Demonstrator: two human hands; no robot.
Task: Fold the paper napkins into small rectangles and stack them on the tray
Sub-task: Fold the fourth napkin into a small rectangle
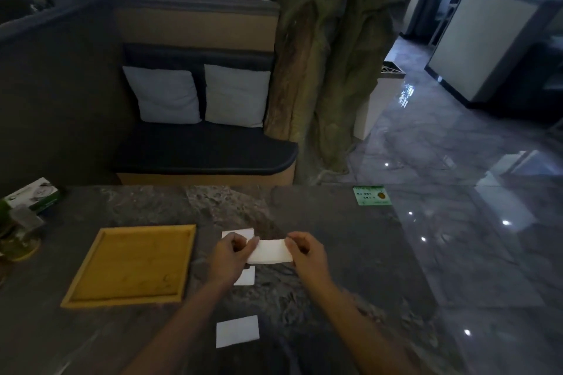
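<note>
Mid-fold: left hand and right hand each pinch an end of the napkin; next, I'd guess, another fold, then the tray nearby.

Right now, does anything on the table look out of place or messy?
Nothing is spilled or damaged. Both the left hand and right hand hold a folded napkin above the table. One napkin lies loose near the front edge, and the wooden tray holds no napkins yet.
</note>
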